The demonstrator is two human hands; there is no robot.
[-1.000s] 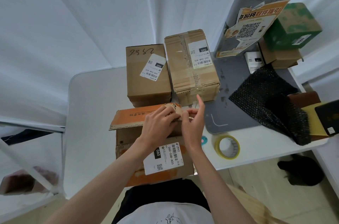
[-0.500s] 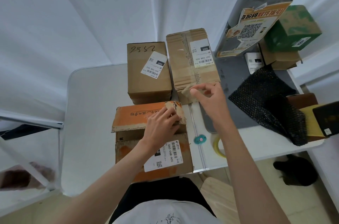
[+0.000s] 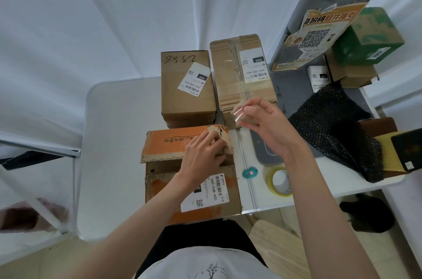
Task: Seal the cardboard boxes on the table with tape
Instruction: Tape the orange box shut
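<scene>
An orange and brown cardboard box (image 3: 164, 185) with a white label stands at the table's near edge, its orange top flap raised. My left hand (image 3: 203, 157) presses down on the flap's right end. My right hand (image 3: 267, 125) hovers to the right of it and pinches a short clear piece of tape (image 3: 237, 115) between thumb and fingers. A yellow tape roll (image 3: 279, 181) lies flat near the front edge, right of the box. Two more brown boxes, one marked 9882 (image 3: 185, 105) and a ribbed one (image 3: 230, 86), stand behind.
A small teal cutter (image 3: 250, 172) lies between the box and the roll. A grey pad (image 3: 294, 95), black bubble wrap (image 3: 335, 132), a green box (image 3: 365, 36) and small packages crowd the right side. The white table (image 3: 118, 141) shows bare surface on the left.
My right hand has pulled away from the box flap, up and to the right, with a piece of tape in its fingers. My left hand has stayed on the flap.
</scene>
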